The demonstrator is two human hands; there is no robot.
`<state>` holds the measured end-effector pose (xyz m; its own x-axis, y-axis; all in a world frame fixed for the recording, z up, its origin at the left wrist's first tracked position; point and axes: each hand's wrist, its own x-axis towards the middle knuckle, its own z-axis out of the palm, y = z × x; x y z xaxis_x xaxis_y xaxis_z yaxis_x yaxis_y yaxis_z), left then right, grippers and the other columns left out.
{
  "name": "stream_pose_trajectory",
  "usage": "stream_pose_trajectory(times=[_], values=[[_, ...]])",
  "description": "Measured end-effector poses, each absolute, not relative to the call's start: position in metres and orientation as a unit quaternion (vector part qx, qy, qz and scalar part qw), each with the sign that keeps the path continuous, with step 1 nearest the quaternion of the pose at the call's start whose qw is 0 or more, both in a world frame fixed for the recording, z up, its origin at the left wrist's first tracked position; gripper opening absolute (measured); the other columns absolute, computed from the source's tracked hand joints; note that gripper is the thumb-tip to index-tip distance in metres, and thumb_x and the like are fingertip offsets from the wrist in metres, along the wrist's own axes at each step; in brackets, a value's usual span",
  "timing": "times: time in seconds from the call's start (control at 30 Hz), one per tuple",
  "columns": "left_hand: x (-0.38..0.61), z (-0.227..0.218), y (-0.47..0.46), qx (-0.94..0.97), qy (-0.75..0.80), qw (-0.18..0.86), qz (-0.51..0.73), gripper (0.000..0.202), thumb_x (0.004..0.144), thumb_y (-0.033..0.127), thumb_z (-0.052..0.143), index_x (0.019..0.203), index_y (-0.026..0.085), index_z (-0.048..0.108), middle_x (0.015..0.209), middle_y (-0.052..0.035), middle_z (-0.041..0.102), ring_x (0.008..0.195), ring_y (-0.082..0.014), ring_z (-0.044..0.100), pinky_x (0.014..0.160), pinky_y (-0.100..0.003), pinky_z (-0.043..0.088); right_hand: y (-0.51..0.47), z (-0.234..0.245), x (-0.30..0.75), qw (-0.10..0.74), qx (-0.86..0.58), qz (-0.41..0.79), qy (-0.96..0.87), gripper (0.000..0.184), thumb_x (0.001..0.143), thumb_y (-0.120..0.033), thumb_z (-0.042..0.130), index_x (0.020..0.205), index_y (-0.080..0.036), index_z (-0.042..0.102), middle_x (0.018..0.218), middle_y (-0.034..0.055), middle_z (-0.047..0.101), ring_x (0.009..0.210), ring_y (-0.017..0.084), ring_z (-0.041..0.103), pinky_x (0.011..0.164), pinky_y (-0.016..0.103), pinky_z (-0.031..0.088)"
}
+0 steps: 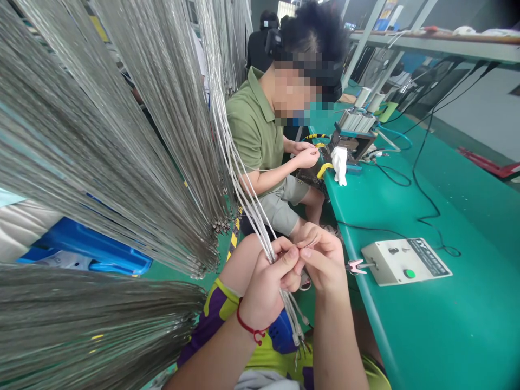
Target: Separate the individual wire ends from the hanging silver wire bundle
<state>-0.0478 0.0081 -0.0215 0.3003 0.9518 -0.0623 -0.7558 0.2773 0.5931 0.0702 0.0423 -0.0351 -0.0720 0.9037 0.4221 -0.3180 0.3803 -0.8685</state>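
Note:
My left hand (268, 284), with a red string around its wrist, grips a small bunch of thin grey cables (244, 184) that hang down from above. Their stripped ends (298, 333) stick out below my fist. My right hand (323, 257) is pinched on a single cable end right beside the left thumb, above my lap. Both hands are just left of the green workbench's front edge (368, 303).
Thick bundles of grey cables (101, 135) hang at the left. A white control box (406, 260) with a green button lies on the bench near my hands. A seated co-worker in a green shirt (254, 127) works at a small machine (353, 141). Black cords cross the bench.

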Motion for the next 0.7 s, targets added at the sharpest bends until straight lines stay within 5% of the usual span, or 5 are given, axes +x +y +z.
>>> stream_pose_trajectory(times=[0.27,0.7], values=[[-0.049,-0.021,0.004,0.233,0.201,0.773,0.555,0.03,0.092,0.035,0.077,0.079,0.017,0.055,0.054,0.0089,0.041,0.043,-0.0028,0.02,0.039,-0.014,0.017,0.018,-0.034,0.041,0.739,-0.339,0.1,-0.573,0.014,0.089,-0.009,0.066,0.089,-0.023,0.067,0.073,-0.0015,0.055,0.064,0.016,0.055,0.059,0.035,0.05],[-0.038,-0.022,-0.012,0.277,0.231,0.74,0.567,0.034,0.09,0.041,0.078,0.081,0.019,0.054,0.053,0.011,0.032,0.044,-0.0042,0.019,0.043,-0.018,0.018,0.023,-0.017,0.043,0.795,-0.358,0.05,-0.487,0.016,0.088,-0.011,0.072,0.081,-0.022,0.062,0.072,-0.0019,0.054,0.065,0.016,0.053,0.059,0.035,0.048]])
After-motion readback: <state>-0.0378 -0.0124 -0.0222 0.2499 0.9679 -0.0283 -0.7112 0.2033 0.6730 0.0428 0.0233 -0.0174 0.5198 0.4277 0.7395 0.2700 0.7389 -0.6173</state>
